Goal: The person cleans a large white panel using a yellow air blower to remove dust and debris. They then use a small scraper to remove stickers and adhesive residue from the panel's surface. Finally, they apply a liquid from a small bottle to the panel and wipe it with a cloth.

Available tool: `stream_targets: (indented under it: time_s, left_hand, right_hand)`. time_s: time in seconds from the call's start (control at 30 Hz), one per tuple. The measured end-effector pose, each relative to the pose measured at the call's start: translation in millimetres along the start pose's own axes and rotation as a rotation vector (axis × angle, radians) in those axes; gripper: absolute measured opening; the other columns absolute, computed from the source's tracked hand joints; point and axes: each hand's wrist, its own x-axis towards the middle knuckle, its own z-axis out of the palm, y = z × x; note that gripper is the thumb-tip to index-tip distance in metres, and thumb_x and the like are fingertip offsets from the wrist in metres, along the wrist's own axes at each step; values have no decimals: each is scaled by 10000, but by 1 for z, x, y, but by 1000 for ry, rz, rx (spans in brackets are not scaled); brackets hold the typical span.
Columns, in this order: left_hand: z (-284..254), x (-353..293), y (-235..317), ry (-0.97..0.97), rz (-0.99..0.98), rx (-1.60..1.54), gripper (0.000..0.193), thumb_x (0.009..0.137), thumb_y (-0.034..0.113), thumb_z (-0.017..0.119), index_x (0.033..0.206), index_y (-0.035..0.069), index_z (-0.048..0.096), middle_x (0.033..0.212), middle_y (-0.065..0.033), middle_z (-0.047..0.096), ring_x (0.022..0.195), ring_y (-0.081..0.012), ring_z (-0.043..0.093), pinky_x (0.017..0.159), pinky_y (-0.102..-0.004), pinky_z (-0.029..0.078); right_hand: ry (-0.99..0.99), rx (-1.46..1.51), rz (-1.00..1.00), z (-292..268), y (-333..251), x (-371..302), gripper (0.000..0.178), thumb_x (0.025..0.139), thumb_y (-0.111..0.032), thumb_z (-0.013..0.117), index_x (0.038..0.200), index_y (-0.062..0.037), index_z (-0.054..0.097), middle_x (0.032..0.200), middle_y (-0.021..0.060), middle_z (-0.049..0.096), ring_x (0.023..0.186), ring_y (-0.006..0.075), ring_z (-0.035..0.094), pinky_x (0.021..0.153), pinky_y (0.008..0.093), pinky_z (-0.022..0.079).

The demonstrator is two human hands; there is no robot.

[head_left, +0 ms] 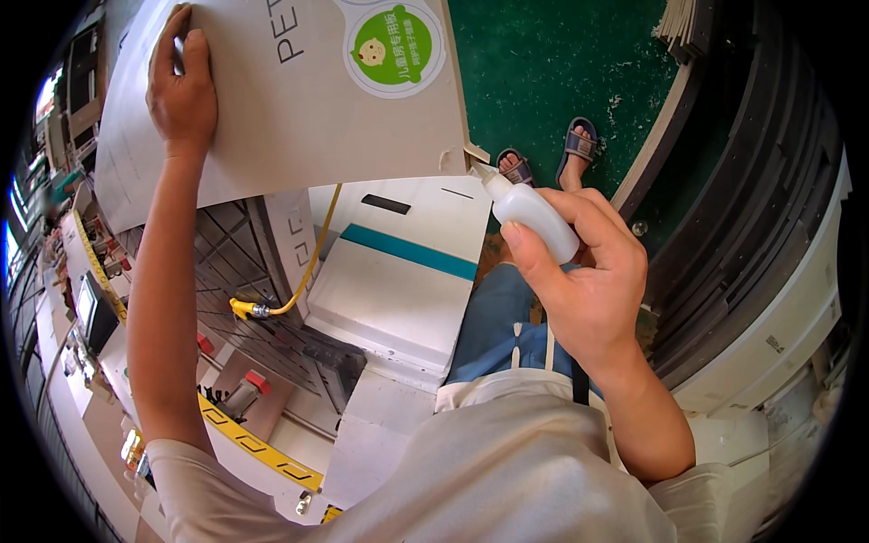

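Note:
A large pale board (299,118) with a round green sticker (396,43) spans the upper left. My left hand (184,90) rests on its face near the far left edge, fingers stretched out, thumb apart. In my right hand (588,258) is a white squeeze bottle (536,217), thumb on one side and fingers round the other. Its nozzle points up and left, right by the board's near right corner, where a chipped, lifted piece of edging (477,154) shows. Whether the nozzle touches the board I cannot tell.
Below the board stands a white machine with a teal stripe (407,251). A yellow air gun (246,309) hangs from a yellow hose beside a dark grid frame (231,253). Stacked dark-edged panels (751,226) line the right. My sandalled feet (577,145) stand on green floor.

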Motion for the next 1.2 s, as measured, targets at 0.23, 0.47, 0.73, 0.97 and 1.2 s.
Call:
stream_targets:
  time_s: [0.23,0.47,0.73,0.97,1.2]
  left_hand:
    - [-1,-1,-1,-6,8,-7,414,1043,363,538,1410,200,637,1399,43,653,994,-109,623,974,-281,477]
    - [-3,-2,-5,-23,-36,31,438,1033,386,549,1428,216,627,1379,26,667,1005,-125,619,973,-284,476]
    - [3,-1,4,46,2,-239,370,1030,177,556,1362,25,618,1407,-161,618,1335,-263,558,1137,-370,403]
    - [-1,-2,8,66,-32,-145,423,1005,270,573,1355,40,633,1337,-180,665,1253,-290,617,1081,-353,446]
    - [4,-9,4,84,-59,-115,415,997,300,583,1340,80,658,1304,-160,686,1179,-283,648,1039,-356,470]
  right_hand:
    - [-121,-41,44,-9,-3,0,282,875,-79,814,1108,44,712,948,51,610,812,95,573,656,232,468]
    - [-23,189,218,-6,-6,-4,260,859,-56,805,1094,19,726,899,39,656,764,99,616,824,279,523]
    - [-173,412,353,-16,3,-15,364,906,-71,789,1223,60,667,1130,93,697,991,120,658,871,252,530]
    - [-262,675,472,3,11,-21,465,939,-106,754,1337,68,588,1173,121,709,1061,141,666,911,269,528]
    - [-251,771,535,15,13,-19,479,958,-197,729,1344,52,592,1188,135,699,1076,186,677,906,304,542]
